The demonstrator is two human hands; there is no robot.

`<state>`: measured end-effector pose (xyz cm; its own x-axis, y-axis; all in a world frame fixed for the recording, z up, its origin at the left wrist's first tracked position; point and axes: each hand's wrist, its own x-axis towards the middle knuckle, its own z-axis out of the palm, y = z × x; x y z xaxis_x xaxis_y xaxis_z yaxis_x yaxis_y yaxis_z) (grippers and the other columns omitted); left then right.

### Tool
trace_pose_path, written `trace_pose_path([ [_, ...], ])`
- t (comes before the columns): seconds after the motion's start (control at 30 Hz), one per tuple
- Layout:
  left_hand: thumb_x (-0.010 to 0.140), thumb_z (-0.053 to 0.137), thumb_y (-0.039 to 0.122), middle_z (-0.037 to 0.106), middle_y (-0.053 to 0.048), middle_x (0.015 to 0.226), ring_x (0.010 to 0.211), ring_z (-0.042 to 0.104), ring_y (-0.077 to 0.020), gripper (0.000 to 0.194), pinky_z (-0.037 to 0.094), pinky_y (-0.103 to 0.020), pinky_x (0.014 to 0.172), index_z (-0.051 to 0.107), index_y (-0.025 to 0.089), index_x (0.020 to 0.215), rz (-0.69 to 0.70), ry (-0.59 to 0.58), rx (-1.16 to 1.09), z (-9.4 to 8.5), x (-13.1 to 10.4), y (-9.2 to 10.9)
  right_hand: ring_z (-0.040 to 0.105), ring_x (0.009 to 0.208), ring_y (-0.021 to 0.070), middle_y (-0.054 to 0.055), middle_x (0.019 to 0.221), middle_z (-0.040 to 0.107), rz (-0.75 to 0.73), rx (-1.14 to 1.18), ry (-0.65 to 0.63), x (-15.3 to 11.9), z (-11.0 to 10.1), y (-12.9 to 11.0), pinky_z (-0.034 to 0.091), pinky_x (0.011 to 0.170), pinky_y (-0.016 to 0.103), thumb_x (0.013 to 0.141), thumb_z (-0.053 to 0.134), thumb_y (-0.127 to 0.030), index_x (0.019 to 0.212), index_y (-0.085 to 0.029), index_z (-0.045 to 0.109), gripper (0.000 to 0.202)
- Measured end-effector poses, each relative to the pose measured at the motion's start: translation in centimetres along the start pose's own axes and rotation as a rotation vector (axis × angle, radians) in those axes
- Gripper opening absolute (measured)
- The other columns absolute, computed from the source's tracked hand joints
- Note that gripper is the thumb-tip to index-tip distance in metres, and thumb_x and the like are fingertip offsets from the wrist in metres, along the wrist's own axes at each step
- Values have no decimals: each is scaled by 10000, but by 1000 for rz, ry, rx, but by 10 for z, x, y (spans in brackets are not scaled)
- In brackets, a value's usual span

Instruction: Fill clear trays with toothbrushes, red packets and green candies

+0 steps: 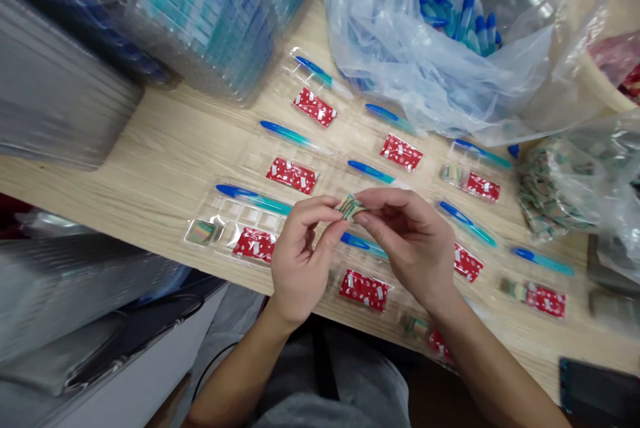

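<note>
no readable text or labels

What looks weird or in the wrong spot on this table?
A small blue piece looks stray: it lies by itself on the table, just beyond the end of a blue-and-teal pen, outside the plastic bag of pens. It's too small to identify. Nothing else clearly stands out.
</note>
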<state>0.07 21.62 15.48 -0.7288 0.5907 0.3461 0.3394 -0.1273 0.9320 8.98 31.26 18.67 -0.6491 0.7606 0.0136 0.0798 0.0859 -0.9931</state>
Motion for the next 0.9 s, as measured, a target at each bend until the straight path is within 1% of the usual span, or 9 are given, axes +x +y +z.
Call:
trace_pose_path([
  [0.2, 888, 617, 201, 694, -5, 1019, 945, 670, -110, 213, 557, -231, 847, 626, 219, 1100, -65, -54, 48, -4, -2, -10, 686, 723, 101, -27, 801, 720, 114, 156, -36, 9, 0, 10, 597, 685, 219, 730, 775, -252, 846, -237, 714, 132],
  [0.3, 907, 585, 188, 698, -6, 1038, 984, 663, -115, 195, 548, -247, 883, 642, 222, 1090, -47, -89, 41, -7, -2, -12, 687, 744, 95, -24, 821, 730, 184, 219, -53, 10, 2, 11, 594, 706, 216, 712, 784, -249, 844, -231, 718, 149],
  [0.47, 901, 586, 167, 698, -7, 1025, 992, 652, -118, 175, 533, -265, 898, 648, 214, 1057, -38, -75, 87, -13, 2, -14, 679, 712, 114, -14, 778, 720, 245, 200, -95, 14, 0, 14, 588, 679, 256, 706, 780, -285, 824, -215, 692, 163],
  [0.5, 903, 582, 168, 694, -8, 1037, 1000, 644, -117, 180, 523, -268, 910, 644, 213, 1065, -52, -46, 111, -16, 3, -15, 674, 708, 115, -11, 772, 715, 246, 169, -90, 16, -1, 16, 582, 679, 261, 703, 778, -288, 819, -209, 684, 169],
  [0.57, 914, 564, 181, 685, -8, 1053, 998, 635, -113, 194, 508, -273, 921, 632, 209, 1094, -91, 58, 157, -23, 5, -17, 657, 694, 116, -3, 762, 703, 253, 65, -83, 23, -3, 24, 561, 668, 266, 703, 765, -283, 809, -194, 672, 167],
  [0.67, 929, 546, 209, 678, -4, 1031, 980, 632, -113, 178, 493, -282, 925, 637, 205, 1082, -135, 196, 203, -34, 7, -21, 598, 609, 106, -4, 693, 668, 278, -168, -120, 32, -3, 34, 490, 583, 254, 731, 707, -237, 801, -168, 678, 103],
  [0.73, 929, 550, 216, 677, -4, 1023, 987, 628, -113, 164, 481, -286, 935, 650, 205, 1059, -145, 207, 217, -38, 6, -23, 554, 564, 103, -6, 655, 649, 284, -338, -156, 37, 0, 35, 431, 543, 252, 749, 673, -196, 821, -156, 699, 86],
  [0.8, 929, 548, 205, 679, -6, 1025, 992, 627, -106, 163, 477, -275, 935, 653, 204, 1054, -141, 196, 207, -40, 5, -23, 542, 559, 110, 2, 654, 652, 273, -487, -189, 38, 5, 30, 407, 547, 261, 764, 660, -172, 839, -152, 717, 96],
  [0.9, 935, 532, 195, 683, -7, 1031, 996, 629, -98, 169, 485, -261, 931, 651, 200, 1055, -136, 172, 208, -40, 3, -23, 583, 648, 142, 28, 722, 684, 169, -663, -228, 36, 13, 23, 441, 652, 294, 795, 628, -130, 809, -162, 722, 100],
])
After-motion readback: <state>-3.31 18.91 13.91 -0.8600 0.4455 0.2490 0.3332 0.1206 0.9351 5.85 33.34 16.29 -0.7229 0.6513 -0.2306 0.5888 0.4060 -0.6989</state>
